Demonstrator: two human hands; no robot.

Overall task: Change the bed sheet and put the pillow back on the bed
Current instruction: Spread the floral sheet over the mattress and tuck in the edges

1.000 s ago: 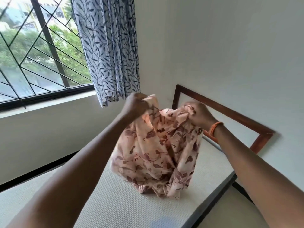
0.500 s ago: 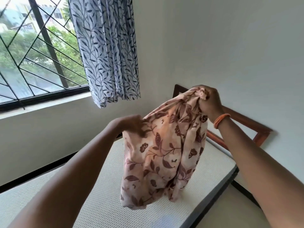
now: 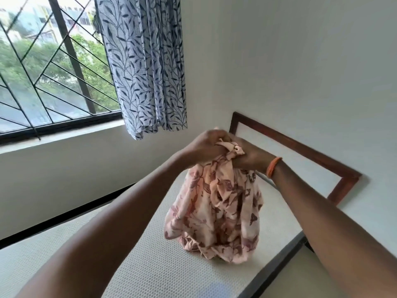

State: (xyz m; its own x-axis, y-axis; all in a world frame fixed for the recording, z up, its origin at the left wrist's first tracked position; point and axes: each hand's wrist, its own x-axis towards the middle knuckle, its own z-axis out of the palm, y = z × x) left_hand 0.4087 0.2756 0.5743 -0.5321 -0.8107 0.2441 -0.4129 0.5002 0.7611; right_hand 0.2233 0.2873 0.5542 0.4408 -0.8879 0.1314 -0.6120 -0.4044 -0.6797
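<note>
A pink bed sheet [image 3: 217, 211] with a dark red leaf print hangs bunched above the bare white mattress [image 3: 120, 263], its lower folds touching the mattress surface. My left hand [image 3: 204, 147] and my right hand [image 3: 251, 158] are pressed close together at the top of the bundle, both closed on the gathered edge of the sheet. An orange band sits on my right wrist. No pillow is in view.
A dark wooden headboard frame [image 3: 300, 147] leans on the white wall behind the mattress. A barred window [image 3: 43, 82] with a blue leaf-print curtain [image 3: 148, 67] is at the left. The mattress's dark edge [image 3: 277, 263] runs along the right, with floor beside it.
My hands were apart half a second ago, the right one raised higher. They have come together at the top of the sheet, and the cloth now hangs as one gathered bundle.
</note>
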